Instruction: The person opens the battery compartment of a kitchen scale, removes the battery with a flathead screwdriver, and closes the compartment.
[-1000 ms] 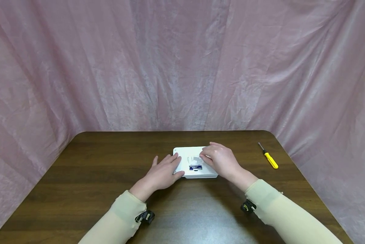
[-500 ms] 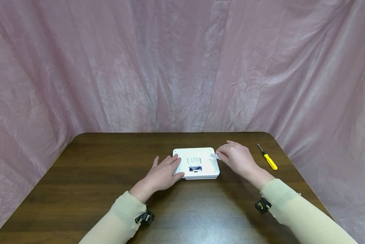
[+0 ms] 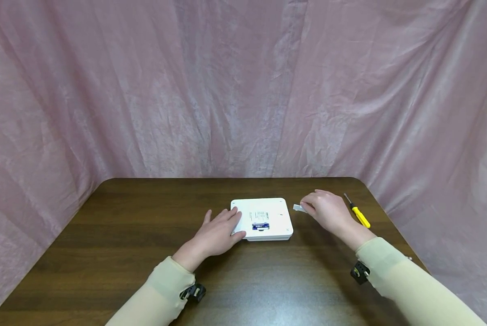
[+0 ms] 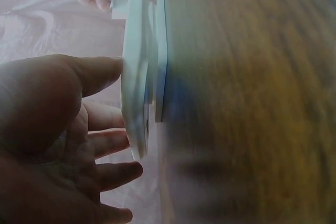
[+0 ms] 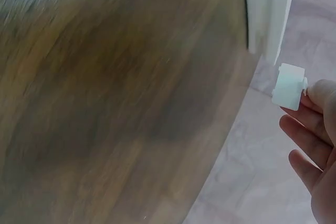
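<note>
Plainly, we see the white device (image 3: 274,210) a little right of centre in the head view, lying on the table (image 3: 145,208) with a blue battery (image 3: 260,226) exposed in its bay. The left hand (image 3: 215,233) rests on the device's left side with spread, fairly straight fingers, clasping nothing. The right hand (image 3: 329,213), right of centre, pinches a small white cover (image 3: 298,208) clear of the device.

We judge the cover most at risk: only the fingertips have it by one edge, so a loosened pinch could drop it, and a hard squeeze might bend its small tabs. If the device tips, the uncovered battery could fall out, since the flat left hand hardly restrains it. We also note the yellow screwdriver (image 3: 361,217) at the right; just beside the right hand, it could roll if nudged.
</note>
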`<act>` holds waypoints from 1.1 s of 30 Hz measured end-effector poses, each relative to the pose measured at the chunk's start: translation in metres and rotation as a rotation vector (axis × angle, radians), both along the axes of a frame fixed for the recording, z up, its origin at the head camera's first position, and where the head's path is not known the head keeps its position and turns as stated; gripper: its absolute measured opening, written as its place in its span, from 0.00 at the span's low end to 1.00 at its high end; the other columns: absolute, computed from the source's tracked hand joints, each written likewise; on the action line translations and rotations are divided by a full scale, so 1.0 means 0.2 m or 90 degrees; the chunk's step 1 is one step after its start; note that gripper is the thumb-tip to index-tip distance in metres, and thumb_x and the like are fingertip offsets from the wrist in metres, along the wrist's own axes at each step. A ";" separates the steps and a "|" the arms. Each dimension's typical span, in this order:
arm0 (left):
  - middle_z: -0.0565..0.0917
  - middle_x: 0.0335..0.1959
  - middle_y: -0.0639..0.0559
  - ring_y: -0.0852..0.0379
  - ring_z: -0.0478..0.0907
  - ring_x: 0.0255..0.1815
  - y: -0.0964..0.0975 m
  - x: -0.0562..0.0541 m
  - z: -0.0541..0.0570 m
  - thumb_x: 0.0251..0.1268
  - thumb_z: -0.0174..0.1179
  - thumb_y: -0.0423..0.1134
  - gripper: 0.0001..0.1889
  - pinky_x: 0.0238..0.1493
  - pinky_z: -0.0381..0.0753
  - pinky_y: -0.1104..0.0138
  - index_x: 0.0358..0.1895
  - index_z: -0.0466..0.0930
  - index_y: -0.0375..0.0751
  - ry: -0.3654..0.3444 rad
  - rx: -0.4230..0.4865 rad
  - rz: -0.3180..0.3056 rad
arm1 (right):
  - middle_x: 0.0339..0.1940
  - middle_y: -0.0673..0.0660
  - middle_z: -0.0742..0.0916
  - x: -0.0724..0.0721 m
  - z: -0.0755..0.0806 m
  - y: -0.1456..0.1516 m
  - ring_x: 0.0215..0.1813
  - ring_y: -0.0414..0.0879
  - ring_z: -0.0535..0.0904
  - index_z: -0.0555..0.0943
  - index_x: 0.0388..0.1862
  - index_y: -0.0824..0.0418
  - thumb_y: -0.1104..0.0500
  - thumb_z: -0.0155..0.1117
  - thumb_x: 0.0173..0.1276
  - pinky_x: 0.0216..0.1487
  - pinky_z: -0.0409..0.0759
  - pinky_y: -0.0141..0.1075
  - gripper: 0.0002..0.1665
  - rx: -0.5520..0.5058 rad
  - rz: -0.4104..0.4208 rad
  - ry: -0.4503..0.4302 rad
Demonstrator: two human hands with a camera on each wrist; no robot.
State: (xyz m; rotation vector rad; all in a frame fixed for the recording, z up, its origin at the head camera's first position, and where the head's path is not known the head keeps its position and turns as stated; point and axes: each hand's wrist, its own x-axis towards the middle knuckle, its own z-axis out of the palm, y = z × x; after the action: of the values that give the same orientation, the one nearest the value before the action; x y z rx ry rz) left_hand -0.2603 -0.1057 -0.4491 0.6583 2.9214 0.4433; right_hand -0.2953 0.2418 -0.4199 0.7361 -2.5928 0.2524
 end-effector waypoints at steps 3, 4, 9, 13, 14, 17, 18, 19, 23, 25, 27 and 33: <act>0.61 0.89 0.46 0.40 0.57 0.89 0.00 0.00 0.00 0.87 0.58 0.59 0.37 0.84 0.42 0.31 0.87 0.66 0.42 0.000 -0.002 0.001 | 0.32 0.46 0.91 -0.02 -0.01 0.03 0.39 0.51 0.87 0.93 0.35 0.55 0.64 0.75 0.74 0.39 0.86 0.52 0.06 0.013 -0.006 0.008; 0.61 0.89 0.46 0.40 0.57 0.89 0.00 0.00 0.00 0.87 0.58 0.59 0.37 0.84 0.42 0.31 0.87 0.66 0.42 0.000 -0.002 0.001 | 0.31 0.46 0.91 -0.02 -0.02 0.04 0.38 0.51 0.87 0.92 0.35 0.55 0.64 0.75 0.74 0.39 0.86 0.52 0.06 0.018 -0.009 0.008; 0.61 0.89 0.46 0.40 0.57 0.89 0.00 0.00 0.00 0.87 0.58 0.59 0.37 0.84 0.42 0.30 0.87 0.67 0.42 0.000 -0.002 0.002 | 0.33 0.48 0.92 -0.06 -0.05 0.10 0.45 0.57 0.89 0.92 0.36 0.55 0.63 0.75 0.74 0.40 0.86 0.60 0.06 0.039 -0.035 0.000; 0.61 0.89 0.46 0.40 0.57 0.89 0.00 0.00 0.00 0.87 0.58 0.58 0.36 0.84 0.42 0.30 0.86 0.67 0.42 -0.002 0.003 0.005 | 0.32 0.50 0.92 -0.09 -0.06 0.15 0.42 0.57 0.89 0.91 0.34 0.56 0.64 0.74 0.73 0.40 0.86 0.58 0.07 0.045 -0.033 0.017; 0.61 0.89 0.46 0.40 0.57 0.89 0.00 0.00 0.00 0.87 0.58 0.57 0.36 0.84 0.42 0.30 0.86 0.67 0.42 -0.002 0.004 0.006 | 0.32 0.50 0.91 -0.09 -0.07 0.15 0.41 0.56 0.88 0.91 0.33 0.56 0.64 0.74 0.73 0.40 0.86 0.56 0.07 0.047 -0.031 0.022; 0.61 0.89 0.46 0.40 0.57 0.89 0.01 0.00 0.01 0.87 0.58 0.57 0.36 0.84 0.42 0.30 0.86 0.67 0.42 -0.004 0.006 0.007 | 0.30 0.49 0.90 -0.10 -0.07 0.17 0.37 0.54 0.86 0.90 0.32 0.56 0.64 0.75 0.72 0.40 0.85 0.54 0.07 0.051 -0.030 0.027; 0.61 0.89 0.46 0.40 0.57 0.89 0.00 0.00 0.01 0.87 0.58 0.57 0.36 0.84 0.42 0.30 0.86 0.67 0.42 -0.004 0.006 0.007 | 0.30 0.49 0.90 -0.11 -0.07 0.18 0.37 0.54 0.86 0.90 0.32 0.55 0.64 0.75 0.72 0.40 0.85 0.54 0.07 0.053 -0.032 0.025; 0.61 0.89 0.46 0.40 0.56 0.89 0.01 0.00 0.01 0.87 0.58 0.57 0.36 0.84 0.42 0.30 0.86 0.67 0.42 -0.005 0.006 0.007 | 0.30 0.49 0.90 -0.11 -0.07 0.18 0.37 0.54 0.86 0.90 0.32 0.55 0.64 0.75 0.72 0.40 0.85 0.54 0.07 0.057 -0.034 0.021; 0.61 0.89 0.46 0.39 0.57 0.89 0.01 0.01 0.01 0.87 0.58 0.57 0.36 0.84 0.42 0.30 0.86 0.67 0.42 -0.006 0.007 0.006 | 0.32 0.50 0.91 -0.13 -0.08 0.21 0.39 0.55 0.88 0.91 0.33 0.56 0.63 0.75 0.74 0.43 0.86 0.55 0.07 0.075 -0.046 0.007; 0.61 0.89 0.46 0.39 0.57 0.89 0.01 0.01 0.01 0.87 0.58 0.57 0.36 0.84 0.42 0.30 0.86 0.67 0.42 -0.005 0.008 0.005 | 0.32 0.50 0.91 -0.14 -0.08 0.22 0.39 0.56 0.88 0.90 0.33 0.56 0.63 0.74 0.75 0.44 0.86 0.55 0.08 0.081 -0.050 0.003; 0.62 0.89 0.46 0.39 0.57 0.89 0.01 0.01 0.02 0.87 0.58 0.57 0.36 0.84 0.42 0.30 0.86 0.67 0.42 -0.004 0.007 0.004 | 0.31 0.49 0.91 -0.14 -0.08 0.23 0.39 0.56 0.88 0.89 0.32 0.56 0.63 0.73 0.76 0.45 0.86 0.56 0.09 0.085 -0.052 0.001; 0.62 0.89 0.46 0.39 0.57 0.89 0.01 0.01 0.02 0.87 0.58 0.58 0.36 0.84 0.42 0.30 0.86 0.67 0.42 -0.002 0.007 0.003 | 0.29 0.51 0.90 -0.16 -0.11 0.25 0.38 0.56 0.87 0.88 0.30 0.58 0.64 0.73 0.75 0.48 0.86 0.55 0.10 0.102 -0.032 0.032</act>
State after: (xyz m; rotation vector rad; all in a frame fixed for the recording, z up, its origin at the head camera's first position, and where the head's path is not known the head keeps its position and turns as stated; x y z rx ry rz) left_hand -0.2591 -0.1040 -0.4454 0.6520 2.9201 0.4617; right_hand -0.3271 0.2914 -0.4414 0.7215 -2.6004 0.0113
